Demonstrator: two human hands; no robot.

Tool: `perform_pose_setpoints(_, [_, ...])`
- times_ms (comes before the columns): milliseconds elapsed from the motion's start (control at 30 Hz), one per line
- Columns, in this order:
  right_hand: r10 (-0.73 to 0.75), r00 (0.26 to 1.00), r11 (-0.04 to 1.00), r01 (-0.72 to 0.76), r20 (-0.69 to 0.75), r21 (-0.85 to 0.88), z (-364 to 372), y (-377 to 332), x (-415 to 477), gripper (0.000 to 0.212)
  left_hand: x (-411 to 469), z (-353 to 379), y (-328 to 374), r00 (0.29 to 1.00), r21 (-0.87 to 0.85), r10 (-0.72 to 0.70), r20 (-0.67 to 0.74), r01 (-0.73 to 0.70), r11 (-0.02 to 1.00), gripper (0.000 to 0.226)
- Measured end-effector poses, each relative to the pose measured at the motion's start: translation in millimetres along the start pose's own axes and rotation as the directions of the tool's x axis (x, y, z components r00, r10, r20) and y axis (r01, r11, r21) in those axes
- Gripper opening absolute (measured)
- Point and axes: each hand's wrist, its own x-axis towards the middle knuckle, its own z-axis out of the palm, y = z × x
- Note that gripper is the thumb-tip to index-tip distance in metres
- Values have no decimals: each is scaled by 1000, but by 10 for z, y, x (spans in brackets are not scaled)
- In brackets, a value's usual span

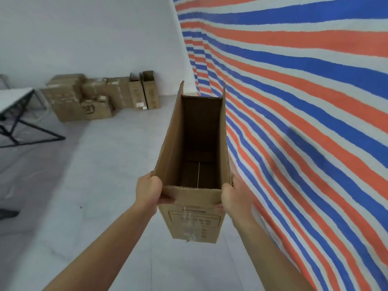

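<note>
On the right side of the room, a red, blue and white striped woven plastic sheet (304, 101) hangs as a continuous vertical surface and runs to the far corner. A smooth pale grey floor (94, 185) extends left of it and gives open room for moving between the sheet and the furniture. A plain white wall (84, 28) closes the far end.

At the left edge stands a table (12, 97) with a flat white top and a black angled metal frame. Against the far wall sits a stack of brown cardboard cartons (79, 97), taped shut, some creased. Just beside it, two narrow open-topped cartons (144, 91) stand upright; their contents cannot be seen.

In the centre, above the floor and close to the sheet, is a tall, narrow, brown corrugated-cardboard box (193, 202). It is held in the air with its open end toward the camera. The cut edges show corrugated fluting. The near face carries a printed black frame and strips of clear tape. Inside, only bare brown walls and the bottom flaps, meeting at a centre seam, are visible.

The left hand (149, 190) grips the near left corner of the box, thumb on the near face, fingers wrapped round the side. The right hand (235, 198) grips the near right corner in the same way.
</note>
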Motion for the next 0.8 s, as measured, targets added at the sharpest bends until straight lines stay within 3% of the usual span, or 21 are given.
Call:
perform_pose_setpoints(167, [-43,996,999,41,79,18,824,-584,922,52,1116,-244,348,997,-56,4,-73,-8,998,45])
perform_pose_setpoints(433, [49,995,998,-53,91,43,2051,-1507,2426,44,2999,-527,1088,995,-50,10,-97,-15,999,48])
perform_pose_setpoints(800, [20,996,993,-31,88,115,2819,-2192,4604,51,5289,143,1917,996,-8,22,-88,-23,1000,46])
